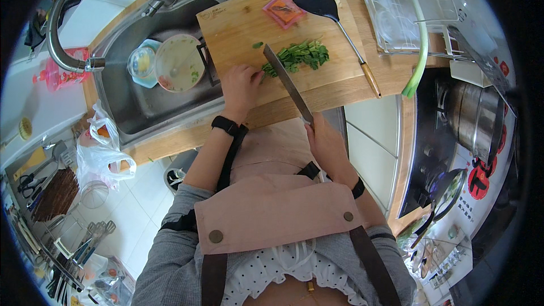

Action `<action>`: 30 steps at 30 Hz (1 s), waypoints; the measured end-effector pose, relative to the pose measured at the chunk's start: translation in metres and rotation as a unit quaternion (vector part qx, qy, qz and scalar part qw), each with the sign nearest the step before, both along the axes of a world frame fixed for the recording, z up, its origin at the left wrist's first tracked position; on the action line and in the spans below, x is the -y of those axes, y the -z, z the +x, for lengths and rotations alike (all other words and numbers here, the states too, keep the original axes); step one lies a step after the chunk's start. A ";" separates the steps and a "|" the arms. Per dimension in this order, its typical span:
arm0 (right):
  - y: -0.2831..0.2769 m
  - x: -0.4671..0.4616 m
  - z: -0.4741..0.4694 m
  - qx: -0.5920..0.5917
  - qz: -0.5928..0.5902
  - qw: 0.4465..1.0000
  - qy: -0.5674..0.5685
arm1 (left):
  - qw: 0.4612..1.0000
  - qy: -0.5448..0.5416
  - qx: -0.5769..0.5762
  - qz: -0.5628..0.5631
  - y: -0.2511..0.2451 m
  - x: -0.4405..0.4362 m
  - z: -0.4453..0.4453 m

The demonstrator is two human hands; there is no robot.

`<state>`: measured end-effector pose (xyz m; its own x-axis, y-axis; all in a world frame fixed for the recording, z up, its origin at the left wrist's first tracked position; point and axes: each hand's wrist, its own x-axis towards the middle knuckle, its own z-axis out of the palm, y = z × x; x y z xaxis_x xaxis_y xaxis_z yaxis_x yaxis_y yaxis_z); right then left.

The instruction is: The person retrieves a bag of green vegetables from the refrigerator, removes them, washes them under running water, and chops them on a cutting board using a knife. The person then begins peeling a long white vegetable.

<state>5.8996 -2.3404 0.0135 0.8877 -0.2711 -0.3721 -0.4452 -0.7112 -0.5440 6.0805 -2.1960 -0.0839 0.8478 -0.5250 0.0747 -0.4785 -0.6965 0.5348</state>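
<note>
My right hand [326, 144] grips the handle of a kitchen knife [289, 83] at the front of the wooden cutting board [233, 34]. Its long blade points up and left, lying across the left part of a bunch of chopped leafy greens [306, 54]. On the board's front left, my left hand [241, 87] has its fingers bent, with the tips against the greens' left end. Whether they pinch any stems is hidden. A small loose leaf [257, 45] lies just left of the blade's tip.
A spatula [348, 38] lies along the board's right side, near a pink-and-orange packet [284, 9]. Left is a steel sink [123, 110] holding a bowl of cloudy water [177, 63] under the faucet [63, 57]. A long green onion [420, 38] hangs over the dish rack [386, 17]; a pot [476, 117] stands right.
</note>
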 end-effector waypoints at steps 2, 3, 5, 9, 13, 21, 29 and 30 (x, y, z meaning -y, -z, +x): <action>0.012 -0.001 0.007 -0.004 0.001 1.000 0.001 | 1.000 0.005 -0.003 -0.015 0.001 0.000 0.001; 0.017 -0.001 0.012 -0.017 0.002 1.000 0.002 | 1.000 0.007 -0.012 -0.018 0.002 0.000 0.001; 0.027 0.000 0.021 -0.036 0.013 0.999 0.002 | 0.999 0.028 0.014 -0.012 0.000 -0.001 0.000; 0.029 0.002 0.027 0.047 0.060 0.997 0.027 | 0.996 0.023 0.070 -0.048 -0.005 -0.006 -0.007; 0.011 -0.003 0.012 0.044 0.052 0.998 -0.001 | 0.995 -0.036 0.074 -0.060 -0.006 -0.016 -0.013; 0.034 -0.009 0.027 -0.001 0.014 0.999 -0.036 | 0.999 -0.016 0.003 -0.034 0.003 -0.026 -0.011; 0.043 0.016 0.011 0.106 0.117 0.980 0.119 | 0.994 0.056 0.016 -0.089 -0.007 0.011 -0.008; 0.040 0.019 0.009 0.108 0.125 0.978 0.126 | 0.994 0.064 0.001 -0.083 -0.010 0.015 -0.006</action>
<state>5.9089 -2.3590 -0.0261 0.8694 -0.4163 -0.2661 -0.4454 -0.4270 -0.7870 6.0741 -2.2107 -0.0737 0.7744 -0.6091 0.1714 -0.5589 -0.5314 0.6365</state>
